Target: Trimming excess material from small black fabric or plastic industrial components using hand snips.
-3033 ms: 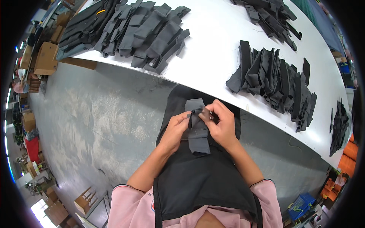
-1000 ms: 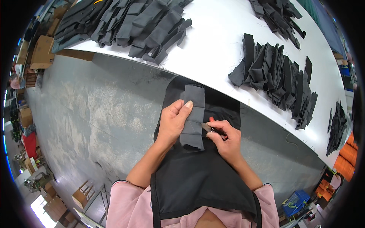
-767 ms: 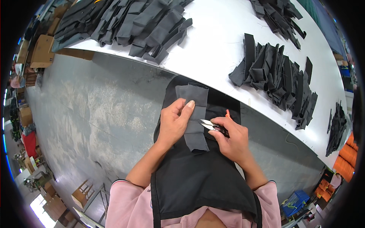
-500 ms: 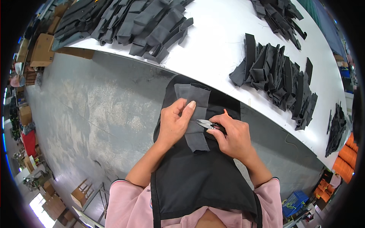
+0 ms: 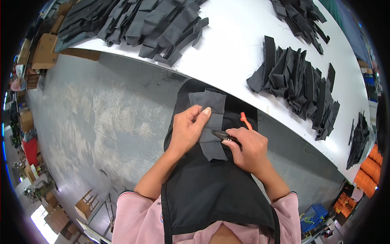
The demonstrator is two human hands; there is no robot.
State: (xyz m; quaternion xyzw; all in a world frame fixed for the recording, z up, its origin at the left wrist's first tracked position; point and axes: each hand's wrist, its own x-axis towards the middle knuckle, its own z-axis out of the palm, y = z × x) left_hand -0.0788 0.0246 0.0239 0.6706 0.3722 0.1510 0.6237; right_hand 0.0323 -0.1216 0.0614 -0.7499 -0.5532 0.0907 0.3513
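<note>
My left hand (image 5: 188,127) pinches a dark grey fabric piece (image 5: 213,148) between thumb and fingers. The piece is folded, with seams across it, and lies over the black apron (image 5: 215,199) on my lap. In my right hand (image 5: 250,147) are small thread snips (image 5: 221,134), their blades close together and pointing left at the cloth's right edge, near a seam. An orange-red piece (image 5: 245,120) sticks up beyond my right fingers; whether it belongs to the snips I cannot tell.
Ahead, a white table (image 5: 227,44) slants down to the right. On it lie grey fabric pieces (image 5: 162,28) at the left, a dark fabric pile (image 5: 298,79) at the right and several smaller heaps. A cardboard box (image 5: 44,51) stands far left, a blue crate (image 5: 313,217) lower right.
The snips' blades have gone from spread to nearly together and turned. More of the orange-red piece shows above my right hand. My left hand keeps its hold, shifted very slightly right.
</note>
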